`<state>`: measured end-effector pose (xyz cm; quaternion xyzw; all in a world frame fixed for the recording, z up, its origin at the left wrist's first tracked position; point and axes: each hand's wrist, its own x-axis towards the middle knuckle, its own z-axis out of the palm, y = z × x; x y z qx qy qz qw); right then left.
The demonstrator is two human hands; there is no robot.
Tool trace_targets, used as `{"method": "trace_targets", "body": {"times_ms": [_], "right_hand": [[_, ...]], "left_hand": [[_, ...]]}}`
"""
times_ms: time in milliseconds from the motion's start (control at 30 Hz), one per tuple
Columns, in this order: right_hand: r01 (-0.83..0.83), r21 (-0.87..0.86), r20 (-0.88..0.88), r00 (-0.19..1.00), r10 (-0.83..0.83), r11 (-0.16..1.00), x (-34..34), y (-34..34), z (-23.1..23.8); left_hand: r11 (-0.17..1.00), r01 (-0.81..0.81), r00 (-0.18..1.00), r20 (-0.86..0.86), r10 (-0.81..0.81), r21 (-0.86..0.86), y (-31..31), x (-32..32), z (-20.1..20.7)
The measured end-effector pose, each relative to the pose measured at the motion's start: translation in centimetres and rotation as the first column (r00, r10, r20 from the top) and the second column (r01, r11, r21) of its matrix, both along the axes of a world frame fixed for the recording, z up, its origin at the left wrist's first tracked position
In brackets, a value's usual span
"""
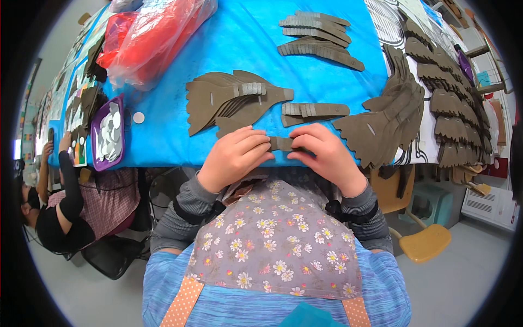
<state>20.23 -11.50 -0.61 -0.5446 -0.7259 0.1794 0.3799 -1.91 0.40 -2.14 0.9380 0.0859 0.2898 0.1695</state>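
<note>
My left hand (235,157) and my right hand (327,158) meet at the table's near edge. Between them they pinch a small dark brown, foam-like strip (281,144), the left on one end and the right on the other. Most of it is hidden by the fingers. Just beyond my left hand lies a fanned pile of flat, wavy-edged brown cut-outs (210,98) with grey patches along the middle. A short stack of narrow brown strips with grey ends (315,110) lies past my right hand. Farther back are more such strips (321,49).
Larger brown cut-outs (376,128) overlap at the right, with several more rows (452,103) beyond. At the left are a purple basket (96,157) of white pieces, a white disc (138,117) and a red-filled plastic bag (158,41). Another person (71,210) works at far left.
</note>
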Motion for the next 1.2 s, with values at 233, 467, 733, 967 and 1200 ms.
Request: {"method": "trace_targets", "body": {"times_ms": [233, 467, 733, 967, 1200], "right_hand": [[-0.005, 0.062, 0.045, 0.999, 0.002, 0.998, -0.7, 0.5, -1.3], [-0.014, 0.062, 0.057, 0.998, 0.010, 0.998, -0.7, 0.7, -1.4], [-0.018, 0.065, 0.076, 0.997, 0.013, 0.998, -0.6, 1.0, -1.2], [-0.026, 0.065, 0.105, 0.994, 0.019, 0.998, -0.5, 1.0, -1.2], [-0.008, 0.063, 0.129, 0.992, 0.000, 0.998, -0.6, 0.7, -1.6]], "left_hand": [[0.999, 0.026, 1.000, -0.010, -0.026, -0.038, 0.2, 0.1, 0.0], [0.998, 0.020, 1.000, 0.005, -0.020, -0.058, 0.2, 0.1, -0.1], [0.997, 0.021, 1.000, 0.004, -0.020, -0.070, 0.2, 0.1, -0.1], [0.997, 0.018, 1.000, 0.008, -0.017, -0.069, 0.1, 0.2, 0.1], [0.998, -0.031, 0.987, -0.156, 0.024, -0.045, -0.3, 0.2, 0.8]]}}
